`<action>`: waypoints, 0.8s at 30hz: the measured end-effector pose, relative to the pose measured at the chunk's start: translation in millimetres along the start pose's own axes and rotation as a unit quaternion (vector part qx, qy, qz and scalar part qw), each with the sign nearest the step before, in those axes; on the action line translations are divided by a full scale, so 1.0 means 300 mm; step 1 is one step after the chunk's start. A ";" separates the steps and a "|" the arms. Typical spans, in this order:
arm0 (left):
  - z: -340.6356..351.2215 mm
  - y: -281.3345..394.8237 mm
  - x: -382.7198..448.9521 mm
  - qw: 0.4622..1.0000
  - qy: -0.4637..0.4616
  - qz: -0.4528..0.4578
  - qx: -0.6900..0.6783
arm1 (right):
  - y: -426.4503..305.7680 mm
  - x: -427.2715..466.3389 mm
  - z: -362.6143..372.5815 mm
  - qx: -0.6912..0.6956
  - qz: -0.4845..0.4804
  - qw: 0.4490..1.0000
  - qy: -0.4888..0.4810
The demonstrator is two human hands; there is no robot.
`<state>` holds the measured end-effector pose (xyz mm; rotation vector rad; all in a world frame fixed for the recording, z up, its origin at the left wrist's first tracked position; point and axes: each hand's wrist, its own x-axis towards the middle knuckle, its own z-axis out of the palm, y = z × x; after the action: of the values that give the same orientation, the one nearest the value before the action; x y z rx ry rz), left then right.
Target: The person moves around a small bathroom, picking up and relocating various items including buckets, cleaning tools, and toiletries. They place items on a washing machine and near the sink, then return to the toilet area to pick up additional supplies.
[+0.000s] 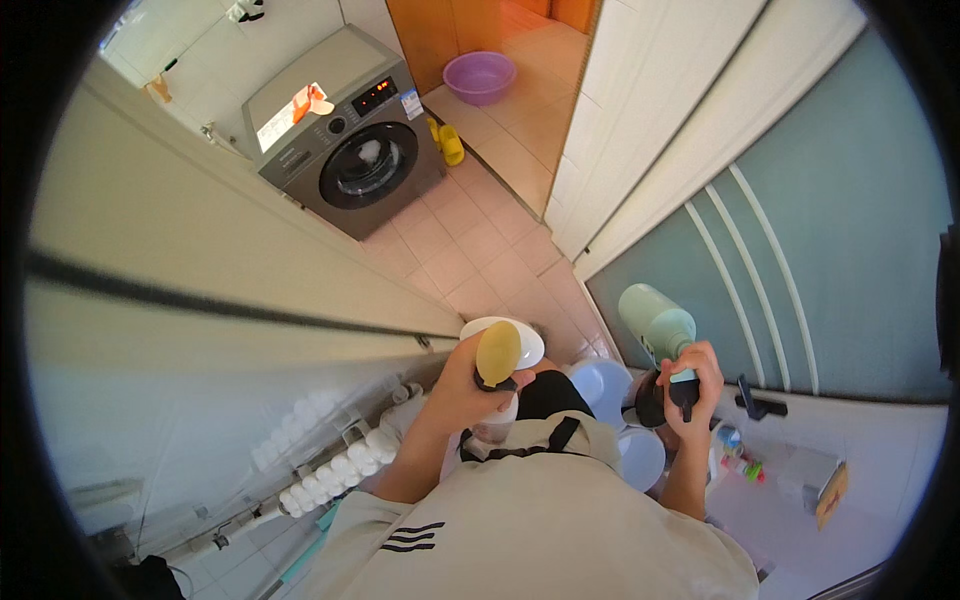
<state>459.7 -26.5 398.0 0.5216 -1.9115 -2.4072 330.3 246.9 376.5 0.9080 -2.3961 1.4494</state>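
Note:
My left hand [463,386] grips a small item with a yellow oval end [498,352] and a black collar [491,384]. Just under that hand shows a whitish, see-through container [495,429]; whether it belongs to the held item I cannot tell. A white oval object [531,346] lies lower down behind the yellow end. My right hand [694,390] is closed around the neck of a pale green bottle [654,319], whose wide body points forward and left, with a black part [684,396] at the palm.
Pale blue basins [600,382] stand low between my hands. To the right is a frosted-glass door [847,247] with a dark handle [759,405]. Ahead are a grey washing machine [427,176], yellow slippers [451,145] and a purple basin [480,75]. A pale panel [225,247] borders my left.

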 end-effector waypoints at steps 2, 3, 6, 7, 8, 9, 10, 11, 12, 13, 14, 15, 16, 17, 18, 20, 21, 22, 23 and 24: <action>-0.021 0.013 0.102 0.999 0.008 0.038 0.018 | 0.039 0.106 0.043 0.021 0.009 1.000 -0.007; -0.026 0.024 0.152 0.999 0.028 0.034 0.005 | 0.069 0.160 0.060 0.019 0.001 1.000 -0.014; -0.038 0.053 0.302 0.994 0.098 0.029 -0.034 | 0.147 0.343 0.106 0.042 -0.001 0.998 -0.037; -0.047 0.051 0.354 0.990 0.127 0.031 -0.046 | 0.191 0.404 0.123 0.036 -0.025 0.998 -0.045; -0.060 0.051 0.411 0.986 0.155 0.033 -0.059 | 0.214 0.475 0.139 0.036 -0.050 0.996 -0.063; -0.078 0.045 0.463 0.983 0.174 0.041 -0.048 | 0.233 0.548 0.160 0.038 -0.078 0.992 -0.088; -0.101 0.037 0.517 0.980 0.190 0.048 -0.039 | 0.260 0.603 0.178 0.044 -0.086 0.990 -0.105; -0.118 0.040 0.568 0.977 0.206 0.055 -0.029 | 0.298 0.658 0.204 0.052 -0.110 0.987 -0.108; -0.132 0.053 0.610 0.967 0.247 0.053 -0.026 | 0.324 0.704 0.228 0.071 -0.114 0.982 -0.131; -0.163 0.058 0.653 0.967 0.244 0.072 -0.022 | 0.349 0.751 0.249 0.090 -0.115 0.978 -0.150; -0.184 0.074 0.695 0.962 0.264 0.072 -0.026 | 0.372 0.802 0.270 0.096 -0.115 0.976 -0.158; -0.213 0.091 0.718 0.956 0.284 0.072 -0.030 | 0.383 0.844 0.294 0.103 -0.116 0.974 -0.167; -0.247 0.107 0.753 0.951 0.299 0.084 -0.010 | 0.408 0.888 0.317 0.113 -0.104 0.971 -0.182; -0.279 0.112 0.782 0.945 0.313 0.092 -0.009 | 0.419 0.944 0.339 0.116 -0.111 0.969 -0.186; -0.305 0.137 0.812 0.939 0.328 0.106 -0.016 | 0.427 0.999 0.363 0.117 -0.118 0.968 -0.189; -0.362 0.185 0.855 0.924 0.365 0.112 -0.030 | 0.422 1.095 0.417 0.129 -0.120 0.966 -0.191; -0.400 0.203 0.878 0.919 0.374 0.118 -0.026 | 0.430 1.149 0.447 0.129 -0.122 0.965 -0.193; -0.435 0.225 0.901 0.913 0.388 0.125 -0.029 | 0.436 1.199 0.479 0.129 -0.124 0.964 -0.194; -0.468 0.250 0.924 0.906 0.401 0.131 -0.031 | 0.439 1.243 0.514 0.130 -0.126 0.964 -0.195; -0.501 0.271 0.952 0.903 0.407 0.132 -0.031 | 0.437 1.264 0.546 0.159 -0.061 0.959 -0.228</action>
<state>216.1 -252.3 376.8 0.9880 -1.4052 -1.6608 -25.0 -1.4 373.1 1.5922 -2.3737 1.7655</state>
